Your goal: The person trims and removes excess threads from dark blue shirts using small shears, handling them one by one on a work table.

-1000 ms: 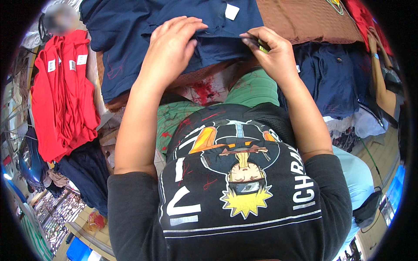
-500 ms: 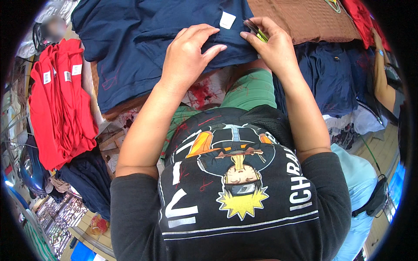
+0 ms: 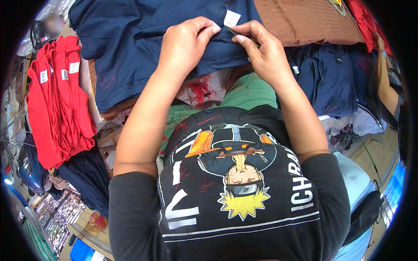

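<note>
A navy blue garment [image 3: 130, 48] lies spread before me with a white label [image 3: 232, 18] standing out on it. Above the cloth, just left of the label, the thumb and forefinger of my left hand [image 3: 183, 45] are pinched together. What they pinch, a thread or a bit of cloth, is too small to make out. My right hand [image 3: 265, 54] is closed around small thread snips [image 3: 230, 30], whose dark blades point left, just below the label. Most of the snips' yellow-green handle is hidden by the fingers.
Folded red garments [image 3: 61, 104] with white tags hang at the left, above dark cloth [image 3: 85, 176]. A brown quilted cover [image 3: 309, 21] extends to the right of the garment. More navy garments [image 3: 324, 80] lie at the right, near another person's arm [image 3: 385, 80].
My left fingers have gone from spread to pinched. My right hand has moved left with the snips, bringing their blades close to the label.
</note>
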The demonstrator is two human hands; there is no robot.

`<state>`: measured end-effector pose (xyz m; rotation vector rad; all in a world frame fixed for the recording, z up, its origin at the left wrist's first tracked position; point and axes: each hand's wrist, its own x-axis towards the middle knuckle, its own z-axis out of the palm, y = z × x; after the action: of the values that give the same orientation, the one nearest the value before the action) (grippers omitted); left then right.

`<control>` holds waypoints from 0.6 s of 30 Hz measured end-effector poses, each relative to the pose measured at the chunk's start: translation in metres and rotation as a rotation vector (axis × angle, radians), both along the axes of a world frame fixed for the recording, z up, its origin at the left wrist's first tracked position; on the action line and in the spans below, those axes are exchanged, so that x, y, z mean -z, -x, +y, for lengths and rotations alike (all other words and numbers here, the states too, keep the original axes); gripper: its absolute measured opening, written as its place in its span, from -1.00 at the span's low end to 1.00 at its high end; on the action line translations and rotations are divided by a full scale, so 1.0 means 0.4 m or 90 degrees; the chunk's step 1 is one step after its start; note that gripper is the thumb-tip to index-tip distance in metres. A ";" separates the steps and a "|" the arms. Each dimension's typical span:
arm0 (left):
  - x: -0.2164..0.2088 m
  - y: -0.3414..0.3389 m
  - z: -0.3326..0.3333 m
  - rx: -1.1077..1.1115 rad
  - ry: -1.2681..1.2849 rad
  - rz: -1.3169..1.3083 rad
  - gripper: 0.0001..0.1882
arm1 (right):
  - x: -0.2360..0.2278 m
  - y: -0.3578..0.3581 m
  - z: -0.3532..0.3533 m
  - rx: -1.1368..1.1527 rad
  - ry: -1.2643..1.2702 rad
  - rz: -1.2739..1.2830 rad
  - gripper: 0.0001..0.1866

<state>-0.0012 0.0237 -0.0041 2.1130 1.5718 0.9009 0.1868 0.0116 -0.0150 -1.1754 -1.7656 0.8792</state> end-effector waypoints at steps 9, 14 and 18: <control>-0.003 0.017 0.011 0.021 0.116 -0.073 -0.80 | -0.025 -0.012 -0.004 -0.056 -0.080 -0.123 -0.84; 0.004 0.021 0.018 0.033 0.116 -0.082 -0.79 | -0.034 0.002 -0.010 -0.033 -0.122 -0.215 -0.84; 0.001 0.021 0.019 0.031 0.125 -0.085 -0.78 | -0.049 0.010 -0.015 -0.022 -0.131 -0.286 -0.84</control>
<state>-0.0097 0.0311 -0.0046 1.9058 1.4710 0.8175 0.1830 0.0058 0.0045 -1.2759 -2.1800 0.4566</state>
